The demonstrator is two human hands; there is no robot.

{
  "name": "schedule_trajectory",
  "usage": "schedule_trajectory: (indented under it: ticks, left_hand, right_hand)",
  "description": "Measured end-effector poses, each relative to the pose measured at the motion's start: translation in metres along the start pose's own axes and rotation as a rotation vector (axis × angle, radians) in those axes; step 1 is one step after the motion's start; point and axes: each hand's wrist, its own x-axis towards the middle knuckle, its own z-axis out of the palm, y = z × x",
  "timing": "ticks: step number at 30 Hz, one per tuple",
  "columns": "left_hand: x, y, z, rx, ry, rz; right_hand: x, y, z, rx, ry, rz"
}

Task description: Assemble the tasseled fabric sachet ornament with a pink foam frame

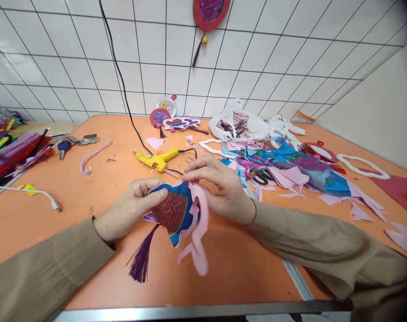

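Observation:
Between my hands, above the front of the table, is a blue fabric ornament point(172, 208) with a red-and-gold patterned patch. A dark purple tassel point(143, 259) hangs from its lower left. My left hand point(139, 201) pinches the ornament's left side, thumb on its face. My right hand point(220, 185) is closed at the top right edge, with the index finger reaching over it. From that side hangs a curvy pink strip point(199, 232), its upper end at my right fingers. The right fingertips are partly hidden behind the ornament and strip.
A yellow glue gun point(158, 158) lies just beyond my hands, its cord running up the wall. Fabric and paper scraps point(290, 172) cover the right side, near a white plastic bag point(238, 125). Keys point(76, 142), a white cable point(39, 192) and a pink pipe cleaner point(92, 156) lie left.

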Motion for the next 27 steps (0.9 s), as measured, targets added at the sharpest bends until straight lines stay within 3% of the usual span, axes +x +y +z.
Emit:
schedule_trajectory:
  ticks: [13, 27]
  left_hand:
    - [0.003, 0.000, 0.004, 0.117, 0.111, -0.107]
    - [0.003, 0.001, 0.004, -0.011, 0.072, -0.133]
  right_hand:
    - [-0.008, 0.011, 0.005, 0.056, -0.101, -0.058]
    - [-0.017, 0.023, 0.012, 0.223, -0.092, -0.101]
